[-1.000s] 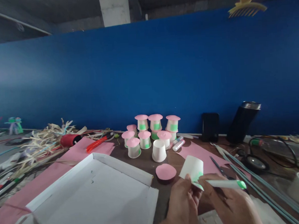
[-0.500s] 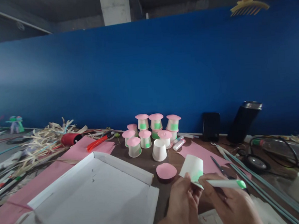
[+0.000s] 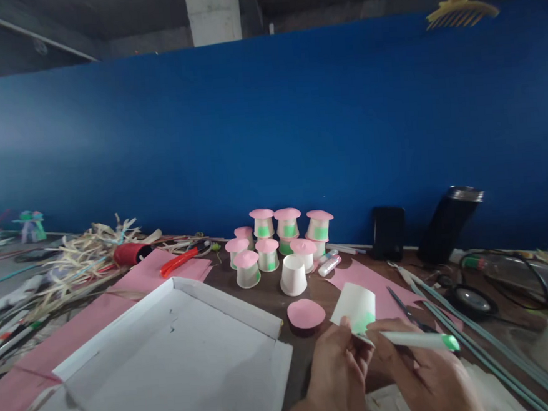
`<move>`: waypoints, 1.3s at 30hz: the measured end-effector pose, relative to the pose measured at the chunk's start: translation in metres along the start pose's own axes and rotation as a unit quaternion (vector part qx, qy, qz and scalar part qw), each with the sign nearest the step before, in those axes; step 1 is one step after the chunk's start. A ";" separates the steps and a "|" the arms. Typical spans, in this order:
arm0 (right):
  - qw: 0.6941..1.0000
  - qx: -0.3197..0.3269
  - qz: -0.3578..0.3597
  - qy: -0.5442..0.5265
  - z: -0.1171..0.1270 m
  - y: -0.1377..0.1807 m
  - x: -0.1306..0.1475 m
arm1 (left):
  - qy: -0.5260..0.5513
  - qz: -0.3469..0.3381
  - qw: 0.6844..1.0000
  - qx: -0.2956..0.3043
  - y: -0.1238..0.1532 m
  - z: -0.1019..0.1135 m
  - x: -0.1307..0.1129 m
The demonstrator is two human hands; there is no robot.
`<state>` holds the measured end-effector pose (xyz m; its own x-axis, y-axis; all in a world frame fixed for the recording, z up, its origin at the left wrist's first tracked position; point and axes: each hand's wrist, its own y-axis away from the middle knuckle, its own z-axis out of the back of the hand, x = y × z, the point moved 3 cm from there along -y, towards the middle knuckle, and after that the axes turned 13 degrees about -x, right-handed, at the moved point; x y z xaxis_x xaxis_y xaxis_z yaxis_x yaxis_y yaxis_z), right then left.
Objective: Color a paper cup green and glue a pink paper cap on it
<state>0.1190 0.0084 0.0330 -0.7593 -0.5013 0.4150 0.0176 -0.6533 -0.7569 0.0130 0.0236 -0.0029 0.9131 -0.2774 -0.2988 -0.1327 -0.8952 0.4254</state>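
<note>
My left hand [image 3: 336, 364] is closed on the rim of a white paper cup [image 3: 353, 303], which is tilted with its base away from me. A bright green patch shows on the cup's side near the rim. In my right hand [image 3: 419, 364] is a white marker pen [image 3: 419, 339] with a green end, its tip side close to the green patch; whether the tip touches is hidden by my fingers. A bare upturned paper cup [image 3: 293, 276] stands ahead to the left. Beside it lies a round pink paper disc [image 3: 306, 315].
Several upturned cups with pink paper tops [image 3: 267, 253] stand behind, some stacked. A white cardboard tray [image 3: 172, 356] lies left, with pink paper [image 3: 90, 328] beside it. Scissors [image 3: 405, 306], light-blue cords [image 3: 475, 332] and a dark flask [image 3: 448, 224] are right. A blue partition [image 3: 268, 124] rises behind.
The marker has shifted slightly to the right and down with my right hand. My left hand still holds the cup, and the whole view has shifted a little.
</note>
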 end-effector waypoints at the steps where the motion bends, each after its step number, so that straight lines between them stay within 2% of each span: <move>1: 1.000 -0.001 0.001 -0.001 0.001 0.000 0.001 | -0.002 0.005 1.000 -0.010 0.000 0.001 0.001; 9: 0.997 -0.061 0.020 0.030 0.010 -0.002 0.006 | -0.002 -0.002 1.000 0.010 -0.003 0.003 0.002; 21: 0.999 -0.046 0.018 0.022 0.006 -0.001 0.003 | -0.001 0.009 1.000 -0.017 -0.005 0.007 0.002; 31: 0.999 -0.043 0.006 0.007 0.004 -0.001 0.001 | -0.016 0.004 1.000 0.004 -0.005 0.003 0.001; 39: 0.998 -0.051 -0.011 0.017 0.007 -0.003 0.001 | -0.013 0.013 1.000 -0.011 -0.006 0.005 0.003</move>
<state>0.1222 0.0057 0.0389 -0.7809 -0.4656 0.4163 -0.0654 -0.6019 -0.7959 0.0145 0.0264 -0.0110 0.8995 -0.3094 -0.3085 -0.1473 -0.8795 0.4525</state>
